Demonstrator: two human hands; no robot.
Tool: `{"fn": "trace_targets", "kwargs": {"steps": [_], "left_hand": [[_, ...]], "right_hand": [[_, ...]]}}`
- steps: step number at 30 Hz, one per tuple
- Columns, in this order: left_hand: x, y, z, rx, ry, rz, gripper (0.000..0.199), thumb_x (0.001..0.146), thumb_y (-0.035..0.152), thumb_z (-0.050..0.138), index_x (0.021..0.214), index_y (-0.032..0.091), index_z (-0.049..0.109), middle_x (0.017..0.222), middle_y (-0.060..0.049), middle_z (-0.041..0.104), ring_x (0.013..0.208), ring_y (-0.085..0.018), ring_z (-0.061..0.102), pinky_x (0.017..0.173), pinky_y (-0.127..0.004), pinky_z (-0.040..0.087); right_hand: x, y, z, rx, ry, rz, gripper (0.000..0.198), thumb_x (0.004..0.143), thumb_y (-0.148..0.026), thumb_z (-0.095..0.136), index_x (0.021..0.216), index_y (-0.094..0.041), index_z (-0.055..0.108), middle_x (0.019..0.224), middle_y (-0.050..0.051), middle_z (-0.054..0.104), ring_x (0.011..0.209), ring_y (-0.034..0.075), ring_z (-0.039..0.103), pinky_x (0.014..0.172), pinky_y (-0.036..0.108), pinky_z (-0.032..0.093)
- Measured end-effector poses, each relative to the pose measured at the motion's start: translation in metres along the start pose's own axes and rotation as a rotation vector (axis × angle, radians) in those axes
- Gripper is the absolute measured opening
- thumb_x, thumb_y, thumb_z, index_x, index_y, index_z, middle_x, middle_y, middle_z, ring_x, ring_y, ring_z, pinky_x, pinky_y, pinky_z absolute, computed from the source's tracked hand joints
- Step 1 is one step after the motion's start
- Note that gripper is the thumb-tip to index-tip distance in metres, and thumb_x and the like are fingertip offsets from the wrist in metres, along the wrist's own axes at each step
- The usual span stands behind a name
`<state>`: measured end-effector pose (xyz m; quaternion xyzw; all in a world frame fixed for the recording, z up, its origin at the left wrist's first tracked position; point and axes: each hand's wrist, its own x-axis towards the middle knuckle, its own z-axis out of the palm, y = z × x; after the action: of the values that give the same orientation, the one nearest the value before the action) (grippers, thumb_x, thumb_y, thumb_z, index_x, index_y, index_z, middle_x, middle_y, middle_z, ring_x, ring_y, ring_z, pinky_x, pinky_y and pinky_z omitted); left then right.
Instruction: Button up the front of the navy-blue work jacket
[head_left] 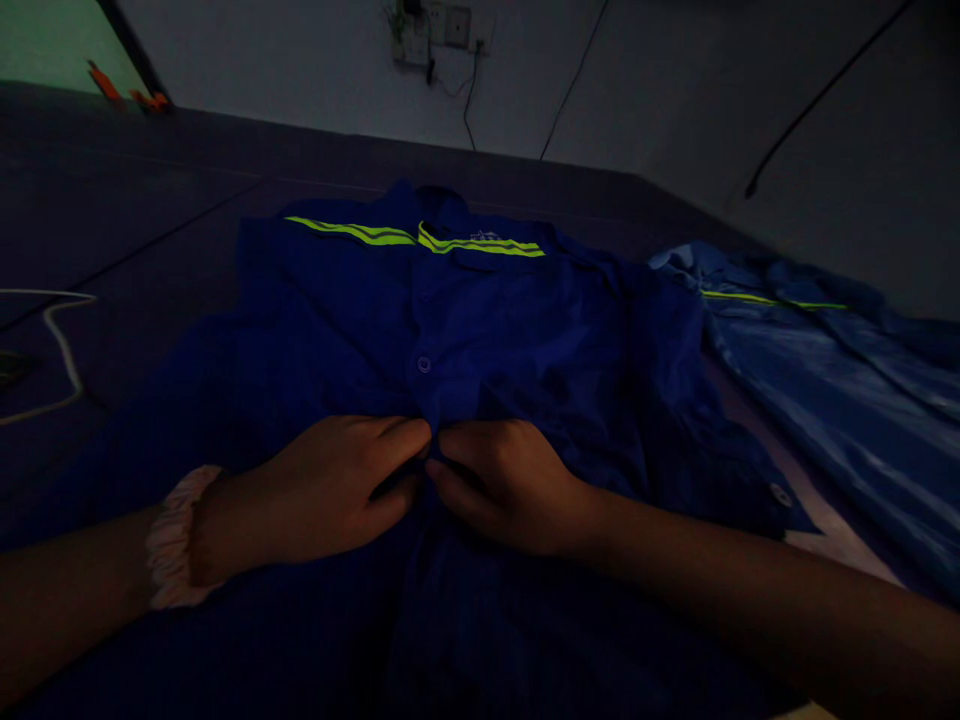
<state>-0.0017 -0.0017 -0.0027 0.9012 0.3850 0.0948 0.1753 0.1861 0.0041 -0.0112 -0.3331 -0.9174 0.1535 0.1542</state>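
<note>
A dark blue work shirt (525,320) with yellow-green reflective strips across its chest lies spread out, front side up. Both hands meet at its front placket, below a visible button (424,365). My left hand (352,485), with a pale scrunchie (180,540) on the wrist, pinches the cloth at the placket. My right hand (510,480) grips the placket from the other side, its fingertips almost touching the left ones. Whatever lies between the fingertips is hidden, and the light is dim. A cuff button (781,494) shows on the sleeve at the right.
At the right lies a lighter blue garment (825,370) with a yellow strip. A white cable (67,350) curls at the left. Wall sockets (450,25) with hanging cords are at the back, and an orange object (105,82) is at the far left.
</note>
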Motion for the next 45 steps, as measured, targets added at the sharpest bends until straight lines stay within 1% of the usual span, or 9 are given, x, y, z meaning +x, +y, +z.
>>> {"fn": "trace_targets", "kwargs": {"steps": [7, 12, 20, 30, 37, 45], "left_hand": [[-0.0005, -0.0013, 0.0009, 0.01, 0.008, 0.024, 0.01, 0.08, 0.018, 0.045, 0.074, 0.021, 0.038, 0.066, 0.005, 0.046, 0.053, -0.011, 0.047, 0.05, -0.024, 0.027], [-0.0007, -0.0013, 0.0011, 0.019, -0.002, 0.012, 0.009, 0.08, 0.019, 0.045, 0.074, 0.021, 0.039, 0.065, 0.005, 0.046, 0.053, -0.011, 0.047, 0.05, -0.024, 0.028], [0.0006, 0.0018, -0.0004, 0.046, -0.012, 0.004, 0.011, 0.078, 0.013, 0.044, 0.072, 0.021, 0.039, 0.064, 0.005, 0.049, 0.053, -0.012, 0.05, 0.048, -0.024, 0.029], [-0.0006, 0.0036, -0.0001, -0.013, 0.005, -0.018, 0.009, 0.078, 0.012, 0.045, 0.077, 0.021, 0.042, 0.069, 0.004, 0.054, 0.059, -0.013, 0.054, 0.051, -0.024, 0.033], [-0.0001, 0.0048, -0.0022, -0.032, -0.029, -0.03, 0.009, 0.076, 0.011, 0.044, 0.079, 0.02, 0.044, 0.075, 0.001, 0.057, 0.067, -0.015, 0.056, 0.056, -0.024, 0.037], [-0.0008, 0.0036, 0.0004, -0.055, -0.008, -0.048, 0.008, 0.077, 0.013, 0.043, 0.077, 0.021, 0.043, 0.073, 0.002, 0.057, 0.065, -0.014, 0.055, 0.053, -0.024, 0.035]], "right_hand": [[0.0003, 0.0002, -0.0005, -0.019, -0.009, 0.005, 0.022, 0.086, -0.027, 0.04, 0.071, -0.016, 0.053, 0.062, -0.002, 0.05, 0.05, 0.007, 0.039, 0.049, 0.023, 0.021], [0.0002, 0.0003, 0.0, -0.009, -0.003, 0.001, 0.022, 0.086, -0.026, 0.04, 0.071, -0.015, 0.052, 0.062, -0.002, 0.05, 0.051, 0.007, 0.039, 0.049, 0.023, 0.022], [0.0006, 0.0, 0.0008, -0.034, -0.013, 0.008, 0.021, 0.085, -0.027, 0.043, 0.071, -0.015, 0.053, 0.063, -0.001, 0.054, 0.051, 0.007, 0.042, 0.049, 0.022, 0.023], [0.0007, -0.0003, 0.0019, -0.065, 0.005, 0.013, 0.02, 0.084, -0.026, 0.043, 0.071, -0.015, 0.054, 0.067, 0.001, 0.06, 0.054, 0.008, 0.048, 0.048, 0.022, 0.026], [0.001, -0.0013, 0.0021, -0.072, 0.015, 0.011, 0.019, 0.083, -0.025, 0.043, 0.072, -0.015, 0.055, 0.068, 0.001, 0.061, 0.054, 0.008, 0.051, 0.049, 0.022, 0.026], [0.0007, -0.0014, 0.0017, -0.071, 0.017, 0.013, 0.02, 0.083, -0.025, 0.043, 0.07, -0.015, 0.055, 0.068, 0.001, 0.061, 0.053, 0.008, 0.05, 0.048, 0.021, 0.026]]}}
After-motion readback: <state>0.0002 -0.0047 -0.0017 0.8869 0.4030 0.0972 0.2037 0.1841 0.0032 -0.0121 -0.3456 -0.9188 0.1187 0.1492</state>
